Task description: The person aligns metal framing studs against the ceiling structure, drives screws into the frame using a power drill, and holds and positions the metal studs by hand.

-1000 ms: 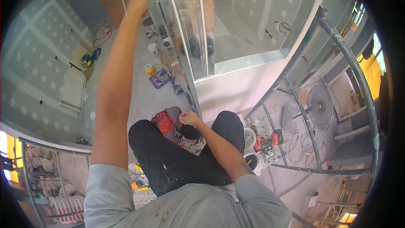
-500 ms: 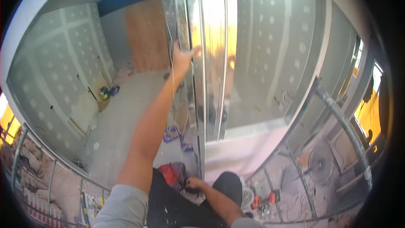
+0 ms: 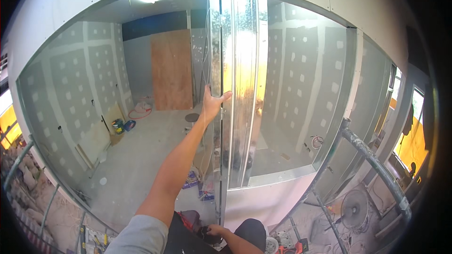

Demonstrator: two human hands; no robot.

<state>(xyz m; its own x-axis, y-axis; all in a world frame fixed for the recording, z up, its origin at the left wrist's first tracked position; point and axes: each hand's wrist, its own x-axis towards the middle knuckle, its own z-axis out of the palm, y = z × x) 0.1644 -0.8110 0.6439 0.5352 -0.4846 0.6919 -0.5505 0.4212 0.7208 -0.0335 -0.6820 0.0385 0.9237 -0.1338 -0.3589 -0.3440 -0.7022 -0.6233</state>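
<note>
My left arm stretches forward, and my left hand is closed around the edge of a shiny metal stud, thumb across its front face and fingers behind. A thin white cable runs down beside the stud. Low, between my knees, my right hand is closed on a dark object that I cannot make out. Just left of it lies a red and dark thing, partly hidden by my leg.
Curved grey scaffold rails flank me, right and left. A round fan stands below right; a red and black power tool lies near a white bucket. Past the frame, a brown board leans on the far wall.
My view has tilted up, so the hands and room sit lower in the picture and the frame's top shows. My left hand keeps its hold on the stud.
</note>
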